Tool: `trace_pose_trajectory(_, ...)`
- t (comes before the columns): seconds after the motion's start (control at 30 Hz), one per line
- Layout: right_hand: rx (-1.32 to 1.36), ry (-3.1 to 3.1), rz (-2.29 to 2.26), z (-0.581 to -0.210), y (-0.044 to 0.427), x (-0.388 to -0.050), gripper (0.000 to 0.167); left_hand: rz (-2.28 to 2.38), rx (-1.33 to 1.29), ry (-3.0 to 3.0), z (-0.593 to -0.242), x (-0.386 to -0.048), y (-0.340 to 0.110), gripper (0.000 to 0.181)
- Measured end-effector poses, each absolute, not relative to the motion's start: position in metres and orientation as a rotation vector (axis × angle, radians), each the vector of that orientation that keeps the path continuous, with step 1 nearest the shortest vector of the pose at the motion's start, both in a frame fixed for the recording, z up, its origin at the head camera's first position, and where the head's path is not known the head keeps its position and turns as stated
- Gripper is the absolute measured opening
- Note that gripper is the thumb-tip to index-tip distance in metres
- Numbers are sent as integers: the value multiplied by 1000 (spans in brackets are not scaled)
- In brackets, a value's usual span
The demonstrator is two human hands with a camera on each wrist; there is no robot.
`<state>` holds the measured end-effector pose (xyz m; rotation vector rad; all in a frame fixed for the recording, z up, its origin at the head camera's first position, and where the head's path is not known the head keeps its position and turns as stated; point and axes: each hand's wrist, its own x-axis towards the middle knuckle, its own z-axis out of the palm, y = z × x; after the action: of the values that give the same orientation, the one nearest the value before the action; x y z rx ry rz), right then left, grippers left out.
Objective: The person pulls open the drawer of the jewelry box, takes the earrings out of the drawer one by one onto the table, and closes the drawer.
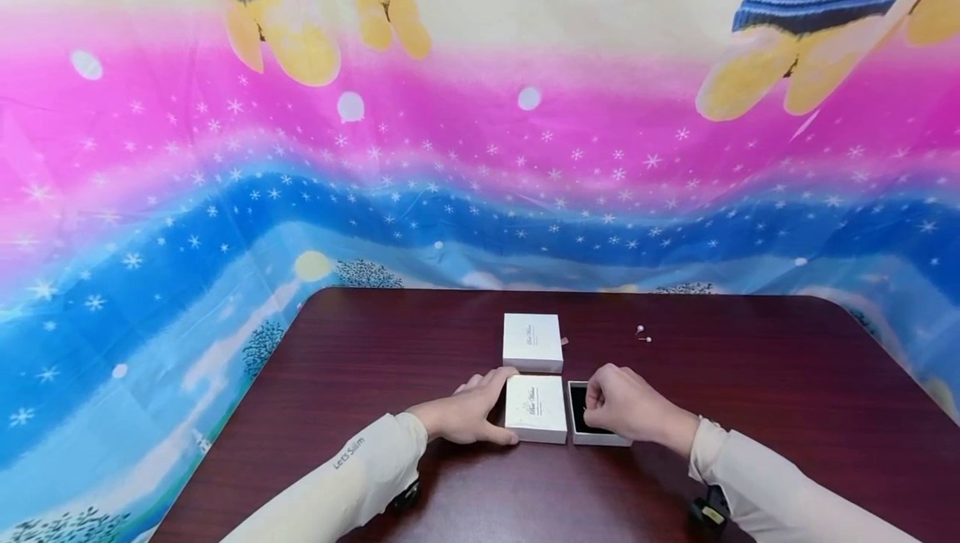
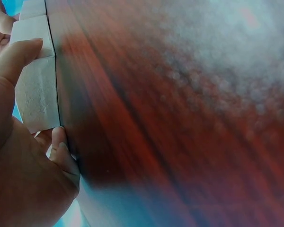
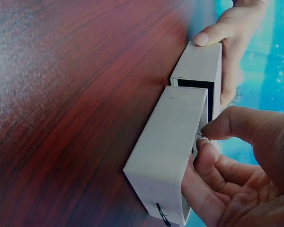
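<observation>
My left hand [image 1: 471, 411] holds a white gift box sleeve [image 1: 536, 405] with silver print on its top, thumb and fingers at its edges; the left wrist view shows the sleeve [image 2: 38, 99] too. Just right of it lies a white box drawer [image 1: 602, 440] with a black lining. My right hand [image 1: 628, 403] reaches into this drawer, and in the right wrist view its thumb and index finger [image 3: 227, 124] pinch a small thin item [image 3: 199, 135], mostly hidden. A short black cord [image 3: 163, 215] hangs from the drawer's [image 3: 163, 137] end.
Behind the sleeve stands another white gift box [image 1: 531, 341] with a small tab at its right side. Two pearl-headed earrings [image 1: 640, 329] lie on the dark red wooden table [image 1: 720, 368]. A printed cloth [image 1: 480, 151] hangs beyond the table's far edge.
</observation>
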<state>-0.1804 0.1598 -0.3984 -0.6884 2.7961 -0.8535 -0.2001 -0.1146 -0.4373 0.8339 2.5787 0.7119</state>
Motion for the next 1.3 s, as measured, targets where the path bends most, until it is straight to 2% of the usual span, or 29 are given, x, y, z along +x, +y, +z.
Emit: trace_pose_trajectory(1.3, -549, 2899, -922, -378, 187, -174, 17, 707, 870, 2598, -437, -199, -113, 89)
